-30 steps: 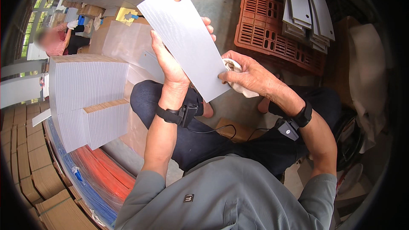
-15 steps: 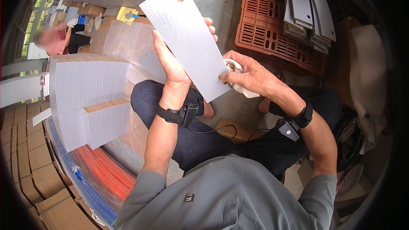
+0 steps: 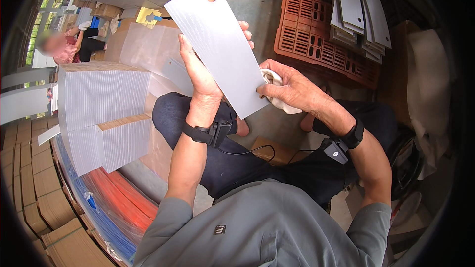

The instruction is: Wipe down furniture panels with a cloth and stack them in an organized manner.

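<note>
Seated, concrete floor (image 3: 257, 5) grey and dusty ahead of my knees. Cluttered workshop: brown cardboard boxes (image 3: 34, 188) stacked along my left, flattened cardboard up top, bright window far left with another person (image 3: 62, 44) in a red top near it. Orange plastic crate (image 3: 316, 34) with a grid of slots lies flat on the floor ahead right; a heap of long grey plates (image 3: 361, 10) rests across it. To my left a tall stack of grey sheets (image 3: 101, 94), edges finely ribbed, with a shorter stack (image 3: 123, 141) just beside it topped by a brown card layer. Under them, rolled orange and blue plastic film (image 3: 114, 202), glossy. Translucent plastic sheet (image 3: 143, 44) lies behind the stacks.

My left hand (image 3: 200, 76) is closed round the long edge of a grey panel (image 3: 217, 44), thumb on the near face, fingertips showing past the far edge. Panel is flat, rectangular, matte, tilted up and away, one small round hole near its top end. It is held in the air over my lap, between both hands. My right hand (image 3: 289, 89) clutches a crumpled white cloth (image 3: 277, 94) and presses it to the panel's lower right edge, thumb on the face. Black straps with small devices on both wrists, thin cable trailing from the left one.
</note>
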Available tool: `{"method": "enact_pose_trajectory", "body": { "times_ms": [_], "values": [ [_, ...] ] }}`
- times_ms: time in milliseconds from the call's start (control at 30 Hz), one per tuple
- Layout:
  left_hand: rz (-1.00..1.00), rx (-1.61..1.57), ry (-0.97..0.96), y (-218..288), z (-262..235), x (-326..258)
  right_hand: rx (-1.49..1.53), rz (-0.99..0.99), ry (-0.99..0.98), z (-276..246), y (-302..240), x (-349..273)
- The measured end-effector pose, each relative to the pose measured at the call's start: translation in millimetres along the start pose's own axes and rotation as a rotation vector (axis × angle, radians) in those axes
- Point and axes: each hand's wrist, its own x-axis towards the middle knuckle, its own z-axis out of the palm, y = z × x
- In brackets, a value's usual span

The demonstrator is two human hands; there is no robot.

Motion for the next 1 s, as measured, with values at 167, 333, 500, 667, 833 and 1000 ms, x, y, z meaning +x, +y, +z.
{"method": "enact_pose_trajectory", "body": {
  "times_ms": [167,333,500,667,833,1000],
  "values": [
    [0.005,0.002,0.005,-0.2,0.3,0.0,-0.007,-0.002,0.006,-0.3,1.4,0.6],
    [-0.014,-0.026,0.006,1.0,-0.2,-0.5,-0.029,0.001,0.011,0.8,0.9,1.1],
    [-0.022,-0.017,0.008,-0.8,1.0,-0.5,-0.067,-0.008,0.017,0.0,0.1,-1.0],
    [-0.020,-0.024,-0.009,-1.4,-1.8,-1.1,-0.077,0.005,0.015,0.2,2.0,0.6],
    [-0.014,-0.007,-0.010,-1.6,-1.9,1.0,-0.108,-0.036,0.013,-0.4,4.3,0.9],
    [-0.019,-0.024,0.010,-2.7,-3.8,1.9,-0.122,-0.019,-0.007,-4.9,-0.7,0.9]
  ]
}}
